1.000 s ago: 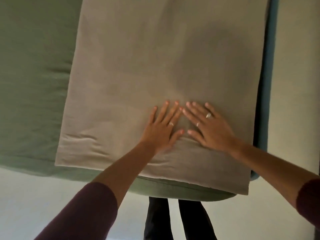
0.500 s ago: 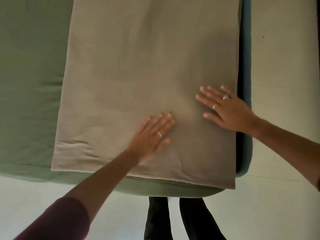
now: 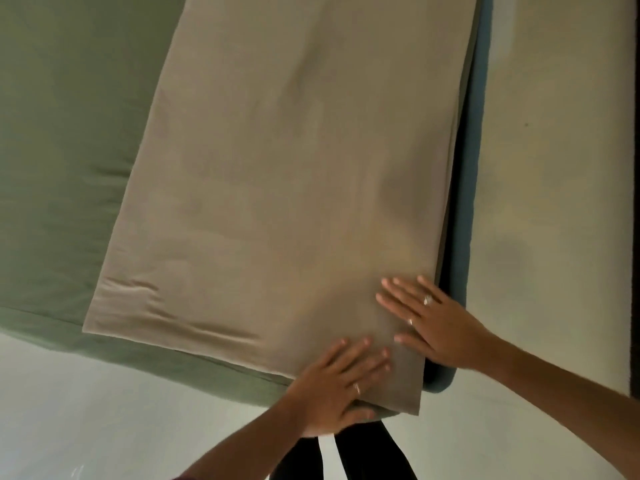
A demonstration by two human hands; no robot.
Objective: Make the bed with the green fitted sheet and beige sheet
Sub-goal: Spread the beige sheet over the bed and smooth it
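Beige sheet (image 3: 277,188) lies folded in a long strip over the green fitted sheet (image 3: 65,133), which covers the mattress and stays exposed to the left of the strip and along the near edge.

Left hand (image 3: 341,386) rests flat on the near right corner of the beige sheet, fingers straight and spread, pointing away from the body; thumb side sits at the hanging corner edge. Nothing gripped. 1 ring shows on this hand.

Right hand (image 3: 440,327) lies flat just above and to the right of the left hand, palm down on the same sheet, fingers straight and pointing left. Its outer edge sits at the sheet's right border. Nothing gripped. 2 rings show.

The 2 hands are near each other, not touching.

Right of the right hand: blue bed frame edge (image 3: 467,168), then pale floor (image 3: 554,168). Below the left hand: dark trouser legs (image 3: 367,455) over the floor.
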